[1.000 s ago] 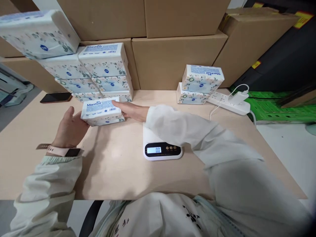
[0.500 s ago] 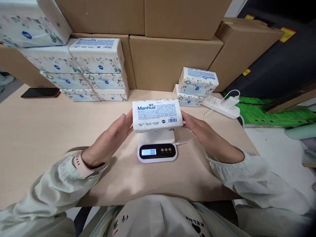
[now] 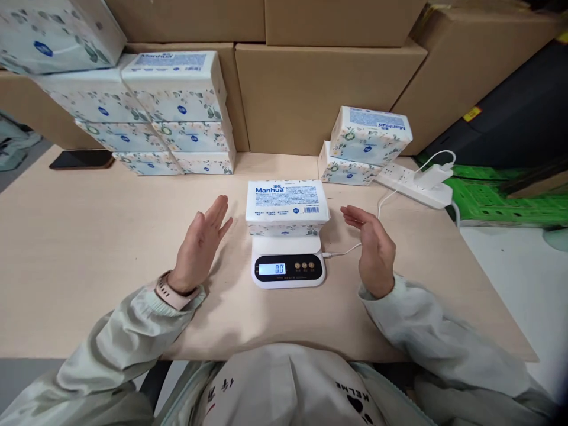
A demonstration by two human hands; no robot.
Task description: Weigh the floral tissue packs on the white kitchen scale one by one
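A white pack of tissues point(image 3: 287, 204) with blue print lies on the platform of a white digital scale point(image 3: 288, 284), whose lit display reads 0.0. My left hand point(image 3: 202, 245) is off to the left of the pack, fingers stretched and apart, touching nothing. On the other side, my right hand point(image 3: 373, 248) hovers beside the scale with its fingers extended and nothing in it. A gap shows between each hand and the pack.
Stacked tissue packs point(image 3: 181, 106) stand at the back left beside a dark phone point(image 3: 81, 159). Two more packs point(image 3: 370, 136) are piled at the back right, near a white power strip point(image 3: 415, 184). Cardboard boxes point(image 3: 328, 97) line the back. A thin cable point(image 3: 346, 251) runs from the scale.
Both hands have let go of the tissue pack and drawn apart from it, the left to the left. The pack now rests on the scale. The view has shifted slightly.
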